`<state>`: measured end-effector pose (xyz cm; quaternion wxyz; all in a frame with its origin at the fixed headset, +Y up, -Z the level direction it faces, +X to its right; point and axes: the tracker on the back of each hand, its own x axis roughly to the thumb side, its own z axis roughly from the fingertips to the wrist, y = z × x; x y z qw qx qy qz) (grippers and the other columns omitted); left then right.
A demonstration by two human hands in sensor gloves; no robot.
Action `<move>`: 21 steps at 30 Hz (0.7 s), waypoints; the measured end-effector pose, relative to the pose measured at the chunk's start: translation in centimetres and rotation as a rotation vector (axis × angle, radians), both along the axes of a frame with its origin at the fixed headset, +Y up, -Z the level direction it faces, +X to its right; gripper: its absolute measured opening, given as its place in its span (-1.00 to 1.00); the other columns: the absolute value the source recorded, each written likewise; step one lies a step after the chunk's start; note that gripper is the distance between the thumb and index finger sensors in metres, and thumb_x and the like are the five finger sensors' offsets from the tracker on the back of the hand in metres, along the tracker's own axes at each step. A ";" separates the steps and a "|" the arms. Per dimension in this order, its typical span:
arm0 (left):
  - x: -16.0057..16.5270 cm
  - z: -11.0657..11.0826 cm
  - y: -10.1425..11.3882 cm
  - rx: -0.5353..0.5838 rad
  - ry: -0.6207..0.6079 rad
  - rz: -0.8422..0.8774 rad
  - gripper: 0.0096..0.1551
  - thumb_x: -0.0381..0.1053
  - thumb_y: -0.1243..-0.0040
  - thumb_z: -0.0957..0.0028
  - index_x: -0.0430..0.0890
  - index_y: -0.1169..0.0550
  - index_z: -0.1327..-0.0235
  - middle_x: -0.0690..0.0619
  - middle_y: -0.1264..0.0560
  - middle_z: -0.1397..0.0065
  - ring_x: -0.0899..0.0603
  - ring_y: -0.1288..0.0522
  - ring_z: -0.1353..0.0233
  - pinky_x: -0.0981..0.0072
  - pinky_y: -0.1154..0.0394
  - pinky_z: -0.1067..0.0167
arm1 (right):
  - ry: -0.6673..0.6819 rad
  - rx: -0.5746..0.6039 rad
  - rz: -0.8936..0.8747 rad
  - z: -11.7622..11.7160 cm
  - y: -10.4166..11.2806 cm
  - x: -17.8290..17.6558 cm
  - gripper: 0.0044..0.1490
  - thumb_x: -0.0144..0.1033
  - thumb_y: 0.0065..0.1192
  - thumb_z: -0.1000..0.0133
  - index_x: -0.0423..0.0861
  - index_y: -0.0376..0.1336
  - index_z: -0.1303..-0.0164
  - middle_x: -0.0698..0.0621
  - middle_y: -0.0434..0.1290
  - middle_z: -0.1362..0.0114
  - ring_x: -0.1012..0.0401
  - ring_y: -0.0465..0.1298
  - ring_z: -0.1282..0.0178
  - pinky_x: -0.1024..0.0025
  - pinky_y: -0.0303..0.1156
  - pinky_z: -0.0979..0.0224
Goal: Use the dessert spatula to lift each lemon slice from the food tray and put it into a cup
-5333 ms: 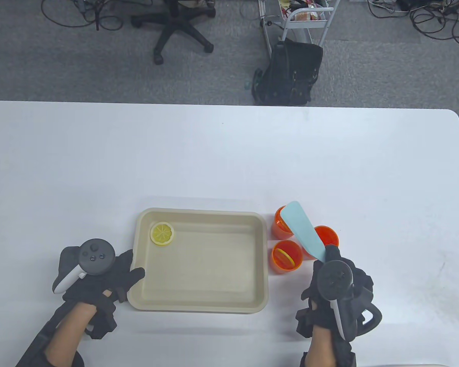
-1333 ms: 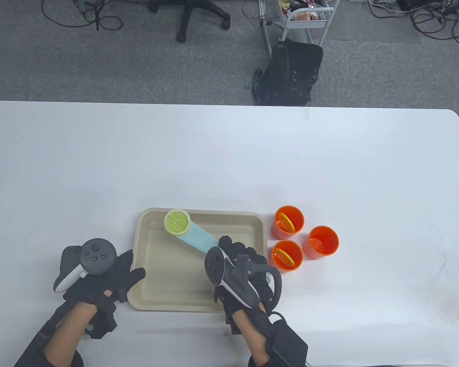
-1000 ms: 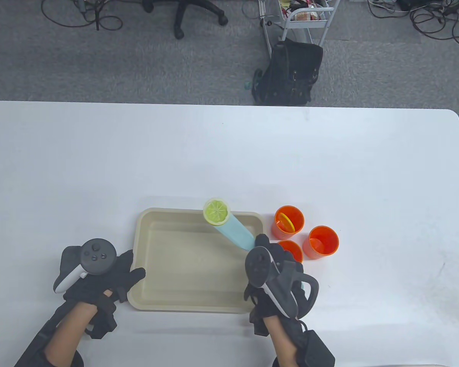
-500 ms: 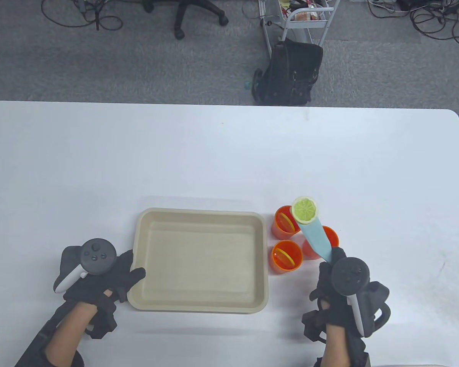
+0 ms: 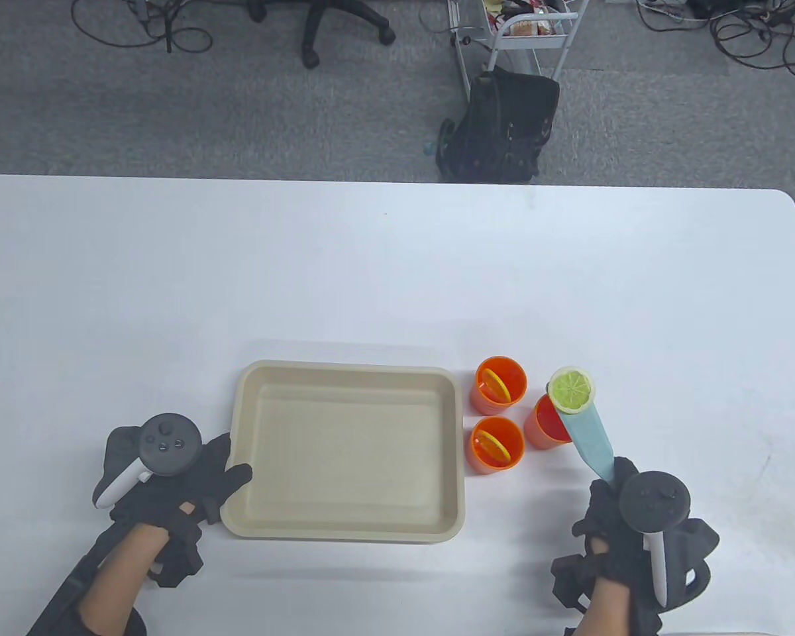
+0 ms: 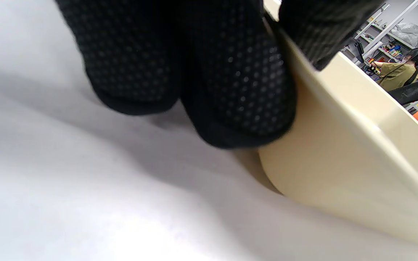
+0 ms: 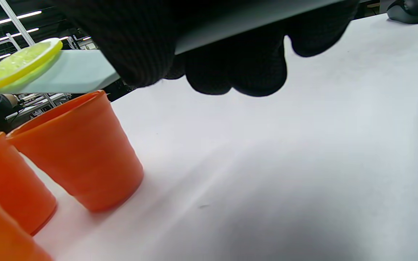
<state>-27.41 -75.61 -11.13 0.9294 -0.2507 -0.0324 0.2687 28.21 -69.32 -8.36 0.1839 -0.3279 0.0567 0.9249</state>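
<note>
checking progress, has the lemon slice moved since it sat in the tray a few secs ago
Yes. The lemon slice left the tray, travelling right on the spatula; it now hovers over the rightmost cup.

On the white table stood three orange plastic cups (image 5: pixel 499 386) (image 5: pixel 498 445) (image 5: pixel 544 424), one beige rectangular food tray (image 5: pixel 238 411) and one pale blue dessert spatula (image 5: pixel 588 438). Three round yellow lemon slices (image 5: pixel 572 391) (image 5: pixel 495 385) (image 5: pixel 492 446) showed. Two black-gloved hands (image 5: pixel 172 483) (image 5: pixel 619 536) were present.

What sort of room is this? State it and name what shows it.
Probably an office or lab used for recording. A white table stands on grey carpet, with an office chair and loose cables behind it, and the left wrist view shows stocked shelves in the background.
</note>
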 end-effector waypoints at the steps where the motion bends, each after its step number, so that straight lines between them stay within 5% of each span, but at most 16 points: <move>1: 0.0 0.0 0.0 0.000 0.000 -0.001 -0.09 0.23 -0.28 -0.19 -0.33 -0.29 -0.54 0.06 -0.68 -0.01 0.13 -0.78 0.24 0.22 -0.75 0.14 | -0.008 -0.002 0.000 0.1 0.0 0.2 -0.29 -0.22 0.41 -0.09 -0.01 0.29 -0.50 -0.12 0.47 -0.39 0.00 0.55 -0.25 -0.17 0.31 -0.50; 21: 0.0 0.0 0.0 0.000 0.000 -0.001 -0.08 0.23 -0.28 -0.19 -0.34 -0.29 -0.54 0.05 -0.68 0.00 0.13 -0.78 0.24 0.22 -0.75 0.14 | -0.082 -0.008 0.016 0.6 0.0 1.1 -0.33 -0.29 0.46 -0.07 -0.05 0.33 -0.44 -0.13 0.47 -0.38 -0.01 0.55 -0.27 -0.17 0.30 -0.50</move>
